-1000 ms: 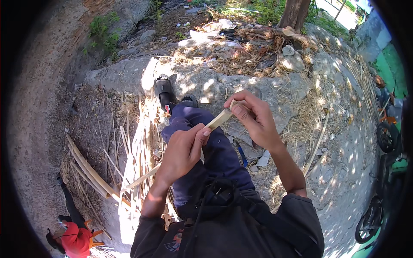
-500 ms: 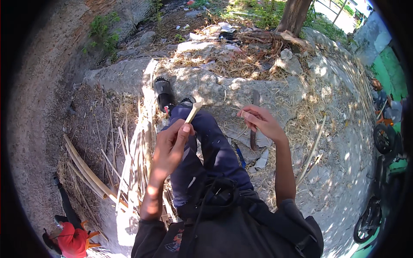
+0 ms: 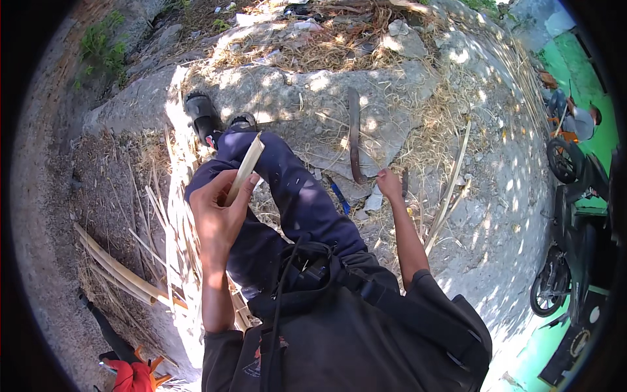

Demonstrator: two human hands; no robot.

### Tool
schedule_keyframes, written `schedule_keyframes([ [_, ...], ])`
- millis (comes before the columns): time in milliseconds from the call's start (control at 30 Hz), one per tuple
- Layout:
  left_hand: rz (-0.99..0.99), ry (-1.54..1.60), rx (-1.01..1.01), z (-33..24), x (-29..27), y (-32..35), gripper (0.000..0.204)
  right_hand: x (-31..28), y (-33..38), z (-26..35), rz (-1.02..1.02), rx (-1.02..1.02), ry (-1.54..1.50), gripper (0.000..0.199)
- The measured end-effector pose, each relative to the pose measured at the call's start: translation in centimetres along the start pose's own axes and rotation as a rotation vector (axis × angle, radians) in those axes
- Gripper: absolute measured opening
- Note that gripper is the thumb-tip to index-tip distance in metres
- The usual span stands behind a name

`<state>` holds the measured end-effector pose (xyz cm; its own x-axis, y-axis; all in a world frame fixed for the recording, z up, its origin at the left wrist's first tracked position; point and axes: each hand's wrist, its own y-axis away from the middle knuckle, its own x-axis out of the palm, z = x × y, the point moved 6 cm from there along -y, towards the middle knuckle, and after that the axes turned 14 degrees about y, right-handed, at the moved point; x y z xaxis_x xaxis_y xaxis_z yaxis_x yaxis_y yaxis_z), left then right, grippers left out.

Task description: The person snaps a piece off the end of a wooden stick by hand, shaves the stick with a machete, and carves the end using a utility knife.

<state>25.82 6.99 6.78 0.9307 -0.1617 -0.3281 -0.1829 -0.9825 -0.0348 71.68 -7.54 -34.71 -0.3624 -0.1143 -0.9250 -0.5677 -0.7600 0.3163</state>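
Observation:
My left hand (image 3: 219,206) is closed around a pale strip of split bamboo (image 3: 248,163), which stands up tilted between thumb and fingers above my thigh. To the right, my right hand (image 3: 390,185) is closed with its fingertips hidden, so I cannot make out what it holds. A dark narrow shape (image 3: 405,183) shows right beside it. Just beyond that hand, a long dark curved blade (image 3: 354,134) lies on the stone ledge. Nearer my knee lie a blue-handled tool (image 3: 339,197) and a whitish flat shard (image 3: 374,198).
Bamboo strips (image 3: 176,228) are heaped beside my left leg, with thicker bamboo poles (image 3: 121,264) farther left. Another long strip (image 3: 452,183) lies at the right among dry shavings. A person in red (image 3: 130,375) is at the lower left; motorcycles (image 3: 568,248) stand at the right.
The view has shifted, so the ground appears higher and farther left. My right hand has gone from raised over the ledge to lower beside the shard. The left hand keeps the bamboo.

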Motion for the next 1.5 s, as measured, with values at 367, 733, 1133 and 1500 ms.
schedule_keyframes([
  [367,0.141,-0.254,0.07,1.5,1.6,-2.1,0.033,1.3,1.5,11.8,-0.268,-0.04,-0.03,0.072],
  [733,0.226,-0.028,-0.015,4.8,1.4,-3.6,0.031,3.6,-3.4,11.6,-0.121,0.054,0.067,0.057],
  [1133,0.177,-0.016,0.067,3.2,-0.1,-2.6,0.03,4.7,-8.8,1.0,-0.011,0.212,-0.195,0.031],
  [1500,0.034,-0.366,0.152,2.2,-1.3,0.3,0.03,-0.9,2.8,8.4,0.139,0.024,-1.162,0.019],
])
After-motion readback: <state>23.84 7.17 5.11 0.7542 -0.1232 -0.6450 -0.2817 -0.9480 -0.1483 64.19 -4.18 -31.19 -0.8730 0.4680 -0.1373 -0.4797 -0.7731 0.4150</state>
